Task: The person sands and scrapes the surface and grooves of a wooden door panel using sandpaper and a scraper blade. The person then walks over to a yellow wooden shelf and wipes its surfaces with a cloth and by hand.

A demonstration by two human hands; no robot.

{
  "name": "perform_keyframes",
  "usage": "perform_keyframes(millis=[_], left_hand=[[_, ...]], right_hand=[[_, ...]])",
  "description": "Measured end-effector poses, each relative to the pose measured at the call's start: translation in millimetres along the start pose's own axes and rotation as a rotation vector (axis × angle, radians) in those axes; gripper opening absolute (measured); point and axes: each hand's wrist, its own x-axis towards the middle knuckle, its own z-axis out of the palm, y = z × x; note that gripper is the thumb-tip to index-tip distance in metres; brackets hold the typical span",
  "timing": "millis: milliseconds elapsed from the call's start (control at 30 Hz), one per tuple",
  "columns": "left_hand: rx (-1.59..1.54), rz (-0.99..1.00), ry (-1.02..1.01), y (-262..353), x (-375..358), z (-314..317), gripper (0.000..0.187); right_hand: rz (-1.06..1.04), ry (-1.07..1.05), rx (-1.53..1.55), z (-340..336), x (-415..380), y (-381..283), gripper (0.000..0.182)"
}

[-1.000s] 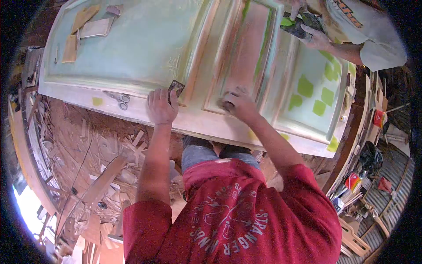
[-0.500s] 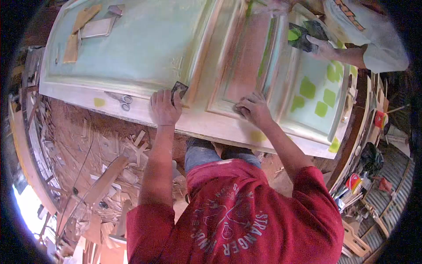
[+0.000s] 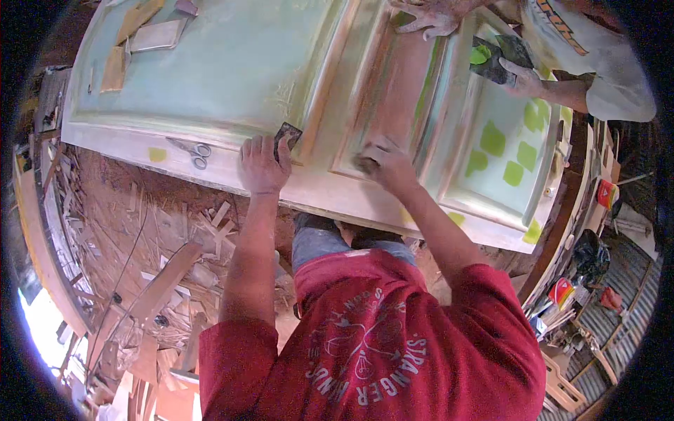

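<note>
A large panelled wooden door (image 3: 232, 77), coated in worn pale green and whitish paint, lies in front of me. My left hand (image 3: 265, 165) rests on its near edge, thumb pressed over a small dark sheet of sandpaper (image 3: 288, 133). Closed around a folded, brownish piece of sandpaper (image 3: 366, 164), my right hand (image 3: 392, 167) is at the lower corner of the narrow middle panel; motion blurs the fingers and the piece. Scissors (image 3: 199, 156) lie on the door's near rail, left of my left hand.
Across the door, another person's hand (image 3: 518, 76) holds a dark plate with green filler (image 3: 480, 54); their other hand (image 3: 432, 19) touches the door. Green patches (image 3: 493, 139) mark the right panel. Wood pieces (image 3: 158, 35) lie at upper left. Wood scraps (image 3: 175, 281) litter the ground.
My right hand has moved left and slightly up along the moulding with its sandpaper. My left hand has stayed put. The other person's upper hand has come further into view.
</note>
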Motion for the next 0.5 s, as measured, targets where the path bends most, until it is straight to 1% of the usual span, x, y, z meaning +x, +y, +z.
perform_keyframes(millis=[67,100,200,300,400,500], left_hand=[[-0.011,0.005,0.054,4,1,-3,0.032],[0.0,0.007,0.046,3,2,-3,0.032],[0.012,0.006,0.02,0,2,-1,0.032],[0.009,-0.01,0.005,-1,-2,1,0.032],[0.001,-0.007,0.016,0,0,1,0.032],[-0.002,0.001,0.025,-1,0,1,0.032]], right_hand=[[0.008,-0.032,-0.066,9,11,-4,0.018],[0.019,-0.045,-0.098,12,13,-4,0.018],[-0.09,0.005,-0.098,-9,-14,1,0.017],[0.065,-0.082,-0.072,-15,-24,10,0.017],[0.009,-0.062,-0.015,2,3,1,0.018],[0.065,-0.022,-0.013,8,1,-4,0.018]])
